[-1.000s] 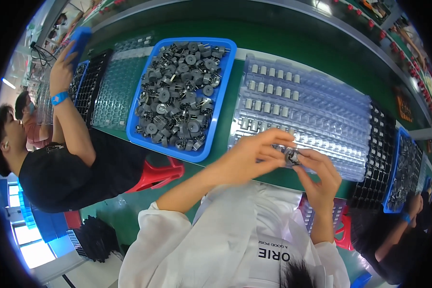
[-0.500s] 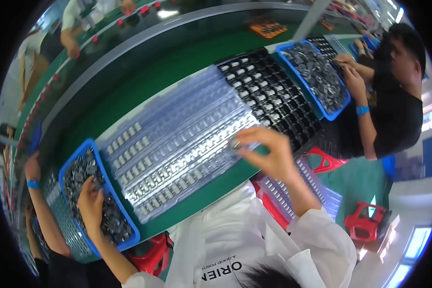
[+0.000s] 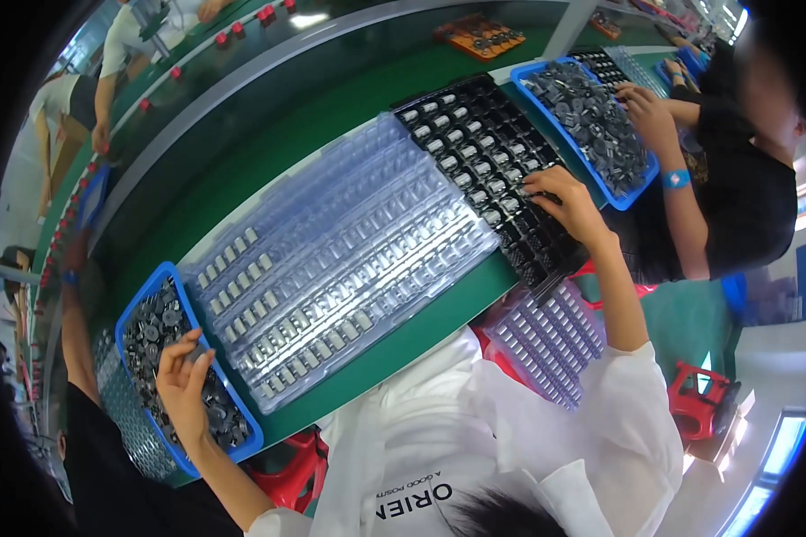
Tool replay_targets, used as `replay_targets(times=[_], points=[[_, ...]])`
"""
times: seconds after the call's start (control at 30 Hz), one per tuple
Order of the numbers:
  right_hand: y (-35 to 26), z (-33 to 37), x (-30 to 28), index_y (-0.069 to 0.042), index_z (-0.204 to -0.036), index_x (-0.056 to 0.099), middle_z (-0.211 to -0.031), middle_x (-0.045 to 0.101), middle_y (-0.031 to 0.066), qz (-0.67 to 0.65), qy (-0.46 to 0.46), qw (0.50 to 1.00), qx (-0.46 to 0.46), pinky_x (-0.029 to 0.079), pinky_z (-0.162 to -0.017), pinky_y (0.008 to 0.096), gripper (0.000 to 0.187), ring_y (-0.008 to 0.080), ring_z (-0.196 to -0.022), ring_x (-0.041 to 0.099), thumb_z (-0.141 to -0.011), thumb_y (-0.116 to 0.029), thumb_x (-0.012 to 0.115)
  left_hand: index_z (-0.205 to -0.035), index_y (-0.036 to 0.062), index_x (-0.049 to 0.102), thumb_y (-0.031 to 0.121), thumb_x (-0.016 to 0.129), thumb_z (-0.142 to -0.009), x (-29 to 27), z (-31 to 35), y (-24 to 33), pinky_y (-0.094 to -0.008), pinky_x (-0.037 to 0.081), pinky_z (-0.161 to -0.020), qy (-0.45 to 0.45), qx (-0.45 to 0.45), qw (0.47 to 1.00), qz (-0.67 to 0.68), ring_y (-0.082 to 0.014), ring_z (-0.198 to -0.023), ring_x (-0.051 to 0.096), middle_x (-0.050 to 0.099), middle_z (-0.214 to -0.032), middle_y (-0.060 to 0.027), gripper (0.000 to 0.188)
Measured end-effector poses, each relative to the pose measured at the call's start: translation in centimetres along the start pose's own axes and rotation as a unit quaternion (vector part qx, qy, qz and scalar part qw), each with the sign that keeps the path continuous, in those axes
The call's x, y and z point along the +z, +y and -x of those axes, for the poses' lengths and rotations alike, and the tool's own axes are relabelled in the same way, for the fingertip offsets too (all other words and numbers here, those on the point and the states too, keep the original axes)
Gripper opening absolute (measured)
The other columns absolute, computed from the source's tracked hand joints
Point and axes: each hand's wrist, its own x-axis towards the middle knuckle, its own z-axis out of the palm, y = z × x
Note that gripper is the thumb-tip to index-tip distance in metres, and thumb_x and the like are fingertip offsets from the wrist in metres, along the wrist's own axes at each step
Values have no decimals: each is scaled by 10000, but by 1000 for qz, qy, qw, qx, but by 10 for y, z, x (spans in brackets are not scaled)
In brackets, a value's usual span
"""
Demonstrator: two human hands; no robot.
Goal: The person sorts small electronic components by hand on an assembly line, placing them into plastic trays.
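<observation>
My left hand [image 3: 184,385] hovers over the near right rim of a blue bin [image 3: 255,438] full of loose grey metal parts [image 3: 224,412]. Its fingers are curled but apart, and I see nothing between them. To the right, my right hand [image 3: 564,201] reaches over a black pocketed tray [image 3: 537,255], thumb and fingers closed at a small silver cylindrical part [image 3: 526,191] among the pockets. Silver cylinders fill many of that tray's pockets. Between my hands lies a clear plastic tray [image 3: 331,206] with rows of silver cylinders [image 3: 312,358] in its left and near pockets.
A second blue bin [image 3: 647,179] of grey parts stands at the right, by a person in black [image 3: 734,197]. Another person's arm [image 3: 79,331] is at the left. An orange tray [image 3: 479,40] sits farther back; red stools [image 3: 694,398] stand below.
My right hand has moved from above the clear tray, rightward and away, to the black tray. The left hand has lifted slightly from the bin's parts, and its fingers have spread.
</observation>
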Motion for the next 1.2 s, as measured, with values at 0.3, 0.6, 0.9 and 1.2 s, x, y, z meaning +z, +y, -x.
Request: replay_targets(times=[0.3, 0.6, 0.9, 1.2], points=[[7, 1, -16, -5, -933, 621, -992, 607, 100, 19, -43, 999, 19, 466, -805, 294, 204, 243, -943, 589, -747, 71, 655, -1337, -11, 378, -117, 577, -807, 58, 5, 29, -343, 524, -864, -2, 15, 995, 103, -166, -839, 630, 554, -1094, -178, 576], [-52, -4, 4, -2, -999, 637, -1093, 572, 134, 111, 19, 994, -7, 466, -817, 325, 264, 284, -978, 573, -778, 116, 553, -933, 19, 546, -112, 659, -757, 47, 13, 13, -257, 497, -816, 28, 14, 993, 114, -118, -939, 592, 573, -1145, -142, 247], [-213, -3, 123, -42, -1070, 671, -1042, 575, 90, -135, 27, 990, -37, 453, -811, 327, 343, 243, -927, 554, -735, 22, 700, -1030, -52, 590, -110, 578, -832, 111, 17, 11, -274, 512, -865, -76, 1, 983, 170, -193, -1012, 619, 549, -1210, -158, 207], [-221, -9, 124, -18, -878, 656, -971, 660, 96, -145, 86, 984, -64, 486, -778, 324, 197, 265, -918, 614, -714, 84, 695, -1000, -34, 642, -76, 606, -828, 126, 20, 5, -277, 534, -841, -90, 12, 993, 70, -182, -1007, 619, 586, -1186, -136, 180]])
